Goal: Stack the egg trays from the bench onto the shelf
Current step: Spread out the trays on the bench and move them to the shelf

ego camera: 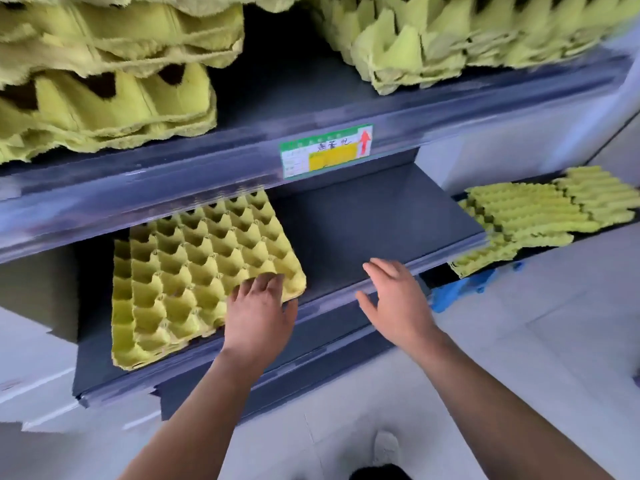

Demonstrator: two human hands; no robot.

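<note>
Head camera is looking down at a dark grey metal lower shelf, where a yellow-green moulded pulp egg tray is lying cups-up on the left part, turned askew, with its near corner reaching the shelf's front lip. A second rim is showing just under its left side. The left hand is resting its fingers, slightly bent, on top of the tray's near right corner, thumb sticking out beside the edge; it is touching rather than grasping. The right hand is hovering over the shelf's front edge to the right of the tray, fingers spread and released, holding nothing.

Above, the dark grey upper shelf is carrying a tall stack of yellow-green trays on the left and another stack on the right, and is wearing a green-bordered paper label with a red arrow on its front. Off to the right, more yellow-green trays are lying overlapped on a dark worktop, with a blue plastic crate showing below it. A pale shoe is standing on the light tiled floor.
</note>
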